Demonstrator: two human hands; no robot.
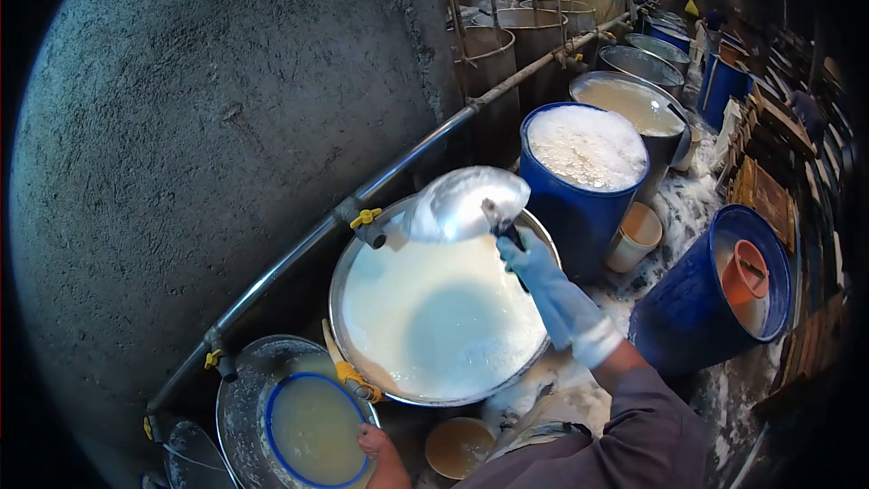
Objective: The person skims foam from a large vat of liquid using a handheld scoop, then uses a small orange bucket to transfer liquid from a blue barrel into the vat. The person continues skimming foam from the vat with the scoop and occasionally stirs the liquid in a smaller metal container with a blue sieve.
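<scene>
My right hand (534, 272), in a pale blue glove, is closed around the black handle of a large, shiny metal scoop (466, 204). The scoop is tilted above the far part of a wide metal vat (338, 308) of milky white liquid (434, 308). A round shadow lies on the liquid. Bare and curled, my left hand (376, 444) is at the blue rim of a round vessel (270, 426) and appears to grip it. Cloudy yellowish liquid shows inside that rim. The blue-rimmed vessel sits within a larger metal tub (226, 398).
A metal pipe (308, 244) with yellow-handled valves (366, 217) runs along the grey wall (217, 109). Right of the vat stand a foam-topped blue barrel (579, 213), a small bucket (625, 258) and another blue barrel (679, 317) holding an orange pail (744, 273). White residue streaks the floor (674, 208).
</scene>
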